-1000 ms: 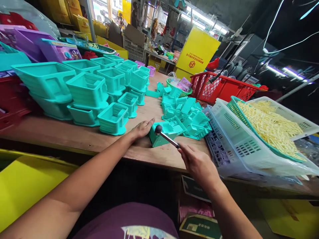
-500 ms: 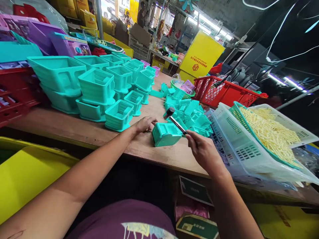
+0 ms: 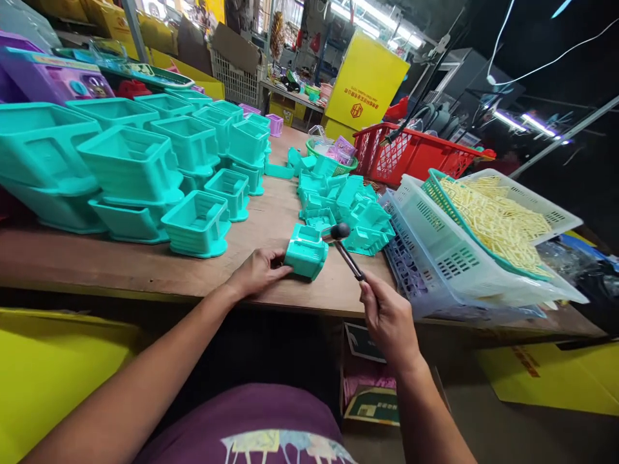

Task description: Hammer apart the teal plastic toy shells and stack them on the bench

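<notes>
A small teal plastic part [image 3: 305, 252] lies on the wooden table [image 3: 145, 261] near its front edge. My left hand [image 3: 258, 270] rests on the table and holds this part by its left side. My right hand [image 3: 387, 319] grips the handle of a small black-headed hammer [image 3: 344, 248]. The hammer's head sits just to the right of the part's top, close to touching it. A loose heap of similar teal parts [image 3: 345, 203] lies right behind.
Stacks of bigger teal mouldings [image 3: 130, 167] fill the table's left. White perforated baskets [image 3: 449, 251] on the right carry a green tray of pale yellow sticks [image 3: 488, 216]. A red basket [image 3: 411, 154] and a yellow box [image 3: 365, 84] stand behind. Yellow sheets lie on the floor.
The hammer head was raised, then came down to the part's top right. The teal part has been turned and drawn nearer the table's edge; my left hand now grips its side.
</notes>
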The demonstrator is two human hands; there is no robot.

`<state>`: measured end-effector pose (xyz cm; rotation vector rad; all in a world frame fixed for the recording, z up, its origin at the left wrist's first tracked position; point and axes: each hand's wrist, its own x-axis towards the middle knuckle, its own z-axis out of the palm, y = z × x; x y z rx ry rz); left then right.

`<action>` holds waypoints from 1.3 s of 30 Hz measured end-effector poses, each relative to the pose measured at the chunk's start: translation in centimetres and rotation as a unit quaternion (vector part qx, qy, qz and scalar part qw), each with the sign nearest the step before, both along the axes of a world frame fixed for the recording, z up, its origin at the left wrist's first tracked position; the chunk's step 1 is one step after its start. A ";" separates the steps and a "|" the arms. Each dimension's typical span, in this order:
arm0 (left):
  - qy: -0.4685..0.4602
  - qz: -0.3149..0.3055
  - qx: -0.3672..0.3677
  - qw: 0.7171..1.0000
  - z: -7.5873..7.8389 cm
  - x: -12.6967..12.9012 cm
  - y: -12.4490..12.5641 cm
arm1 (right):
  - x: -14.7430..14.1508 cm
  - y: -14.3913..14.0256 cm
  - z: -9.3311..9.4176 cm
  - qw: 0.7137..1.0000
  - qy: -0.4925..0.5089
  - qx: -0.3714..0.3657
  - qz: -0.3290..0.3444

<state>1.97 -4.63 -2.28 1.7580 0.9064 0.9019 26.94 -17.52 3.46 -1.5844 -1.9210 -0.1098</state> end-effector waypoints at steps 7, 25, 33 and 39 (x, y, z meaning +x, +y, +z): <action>0.110 0.010 0.066 0.992 -0.5 0.1 -0.2 | 1.4 -1.6 -0.8 0.998 -0.045 -0.046 0.009; 0.119 0.021 0.082 0.989 -1.1 0.5 -0.1 | -2.8 1.1 -0.7 0.992 -0.028 -0.102 0.066; 0.102 0.023 0.088 0.991 -0.6 0.5 -0.2 | -1.1 -0.1 -2.0 0.996 -0.027 -0.067 0.046; 0.119 0.017 0.076 0.990 -0.3 0.6 -0.1 | 1.4 -1.0 -3.1 0.998 -0.034 -0.057 0.020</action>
